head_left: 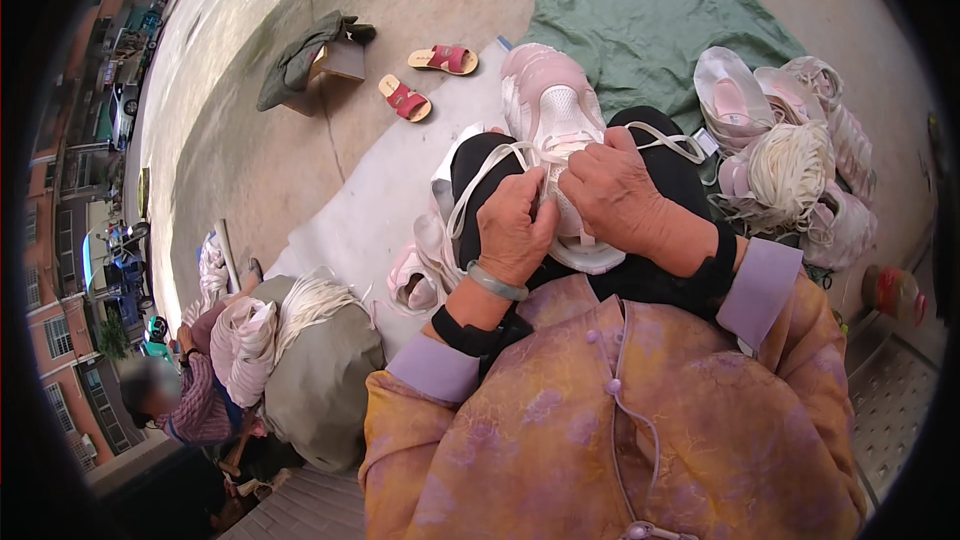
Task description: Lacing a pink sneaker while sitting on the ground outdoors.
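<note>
A pink-and-white sneaker [555,90] lies across my lap over dark trousers, its toe pointing away from me. A white shoelace [478,195] runs through its upper, with one loose length curving out to the left and another to the right. Closed at the left side of the shoe's opening, my left hand [515,225] pinches the lace. My right hand [622,202] is bent over the right side of the opening, its fingers also closed on the lace; their tips are partly hidden. The two hands almost touch over the tongue.
To the right, more sneakers [732,95] surround a bundle of white laces [790,175] near a green cloth [640,15]. Another sneaker [412,278] sits left of my knee. Red slippers [445,59] and a box [338,62] lie farther off. At left, a person [190,400] sits beside a lace-covered pile.
</note>
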Tool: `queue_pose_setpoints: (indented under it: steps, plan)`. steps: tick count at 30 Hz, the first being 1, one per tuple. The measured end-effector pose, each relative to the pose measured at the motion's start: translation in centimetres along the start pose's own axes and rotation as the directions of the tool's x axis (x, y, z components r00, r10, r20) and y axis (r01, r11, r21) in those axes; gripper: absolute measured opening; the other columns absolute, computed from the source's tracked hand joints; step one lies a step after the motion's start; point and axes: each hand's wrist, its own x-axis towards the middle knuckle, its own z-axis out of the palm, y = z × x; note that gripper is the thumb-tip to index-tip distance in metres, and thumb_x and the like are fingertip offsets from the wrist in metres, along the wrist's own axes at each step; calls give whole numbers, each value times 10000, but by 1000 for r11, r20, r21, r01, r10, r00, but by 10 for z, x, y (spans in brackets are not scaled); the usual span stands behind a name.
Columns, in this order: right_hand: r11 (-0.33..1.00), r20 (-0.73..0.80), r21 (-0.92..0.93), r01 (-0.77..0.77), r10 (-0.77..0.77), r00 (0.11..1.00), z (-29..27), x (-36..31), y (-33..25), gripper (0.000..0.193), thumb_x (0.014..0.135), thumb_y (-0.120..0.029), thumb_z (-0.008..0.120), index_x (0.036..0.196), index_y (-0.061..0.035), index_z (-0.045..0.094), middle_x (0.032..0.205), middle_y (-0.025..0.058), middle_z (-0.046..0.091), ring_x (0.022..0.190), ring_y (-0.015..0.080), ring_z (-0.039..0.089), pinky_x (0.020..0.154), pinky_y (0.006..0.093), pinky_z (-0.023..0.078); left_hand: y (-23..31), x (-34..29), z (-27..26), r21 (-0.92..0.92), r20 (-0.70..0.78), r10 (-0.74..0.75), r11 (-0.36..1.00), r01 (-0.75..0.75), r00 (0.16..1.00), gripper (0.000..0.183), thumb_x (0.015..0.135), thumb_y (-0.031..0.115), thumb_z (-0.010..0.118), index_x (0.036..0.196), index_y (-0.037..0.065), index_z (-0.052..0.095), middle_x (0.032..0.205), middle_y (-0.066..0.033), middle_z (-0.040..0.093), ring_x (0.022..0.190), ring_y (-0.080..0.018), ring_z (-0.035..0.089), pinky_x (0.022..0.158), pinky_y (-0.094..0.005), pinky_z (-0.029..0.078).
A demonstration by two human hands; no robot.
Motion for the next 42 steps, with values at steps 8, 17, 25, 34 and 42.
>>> queue_pose_setpoints:
  steps: [8,17,25,34,42]
  plan:
    - [882,-18,-180,-435,439,898,-82,-198,90,58,713,-85,619,738,-74,567,661,57,484,648,256,494,660,366,334,2,-3,-3,182,-7,157,971,-153,988,304,745,84,662,1031,5,593,790,-81,575,612,-145,550,574,-260,463]
    - [854,190,-61,-516,517,834,-72,-225,85,132,699,-72,621,829,-64,599,769,79,564,737,278,536,726,372,373,-6,26,-14,383,-144,241,908,-170,960,279,749,117,674,989,15,574,811,-80,575,713,-193,524,654,-300,444]
    - [943,-25,171,-284,293,956,-49,-109,48,238,666,-21,629,900,-40,591,856,85,588,781,266,558,739,380,400,-29,48,-27,38,150,0,999,-6,989,127,829,106,598,912,13,624,892,-50,621,784,-158,559,780,-300,436]
    - [962,107,174,-208,192,976,-17,-71,34,215,662,-16,594,870,-53,557,686,58,538,668,251,538,701,367,388,-13,50,-41,-660,516,-197,528,534,833,271,879,207,558,987,-38,599,964,-76,602,870,-118,547,844,-263,415]
    - [944,-186,-59,-324,309,933,-61,-124,74,168,715,13,565,874,-41,567,666,86,541,636,289,531,641,375,402,-11,40,-29,-511,451,-185,749,423,873,193,743,62,641,926,17,602,1025,-31,565,878,-101,519,839,-248,412]
